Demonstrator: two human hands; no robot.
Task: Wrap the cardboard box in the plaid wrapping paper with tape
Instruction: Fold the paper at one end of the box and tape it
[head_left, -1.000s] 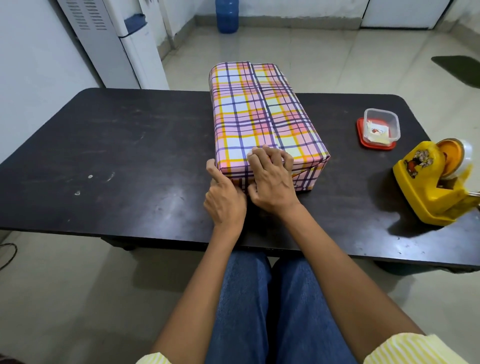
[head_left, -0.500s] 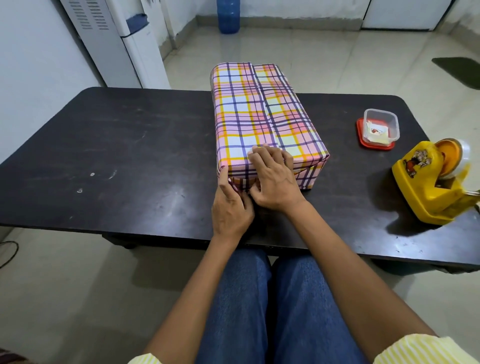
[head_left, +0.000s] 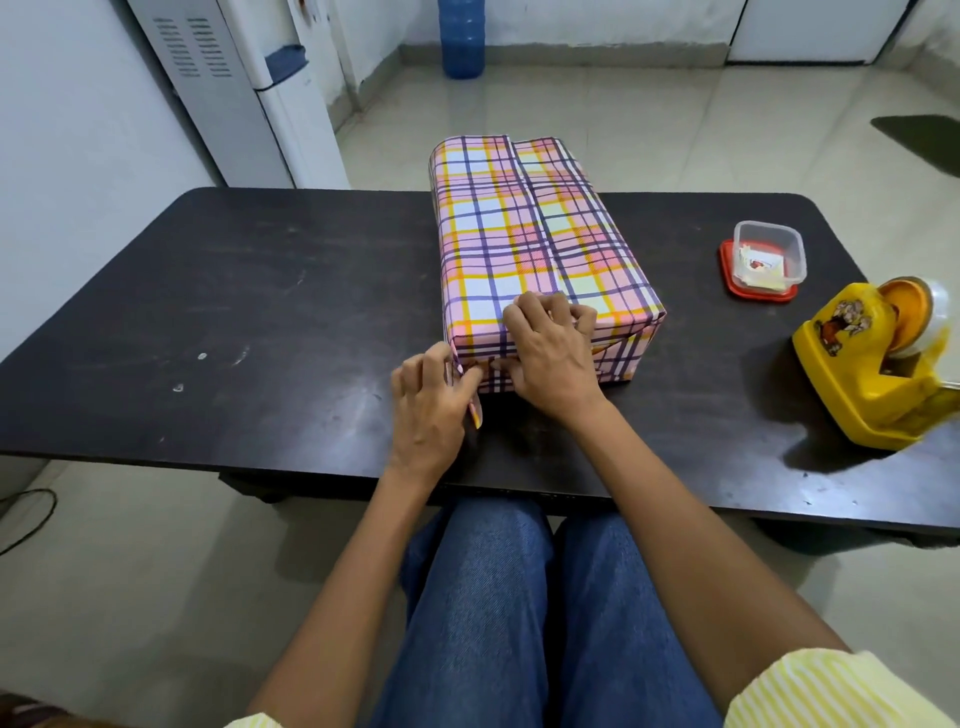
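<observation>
Where the cardboard box (head_left: 519, 234) lies: on the tabletop (head_left: 260, 312), directly ahead of both hands, with its near end face touched by them. It is covered by the plaid wrapping paper (head_left: 483, 291), and an overlap seam runs along the top, away from the hands.
Left hand (head_left: 431, 410): a loose side flap (head_left: 475, 415) of the paper is pinched between thumb and fingers at the near left corner of the box. The flap's tip points back toward the wrist.
Right hand (head_left: 550, 358): the fingers are bent over the near top edge, and the folded paper is held against the end face. The thumb is tucked low, just beside the left hand's fingertips.
Tape dispenser (head_left: 872, 374): well off to the right of the right hand. No cut strip can be seen on either hand.
Step in hand: the near end is judged to be mid-fold and not yet taped. The far end is hidden.
Risk, release: if the right hand is lifted to fetch tape, the pressed fold may spring open, since nothing else secures it.
Risk, tension: if the pinched flap is pulled too hard or off-line, the paper may tear at the corner or be creased crookedly.
Risk, shift: the box may be pushed away from the hands if pressure is applied unevenly.
</observation>
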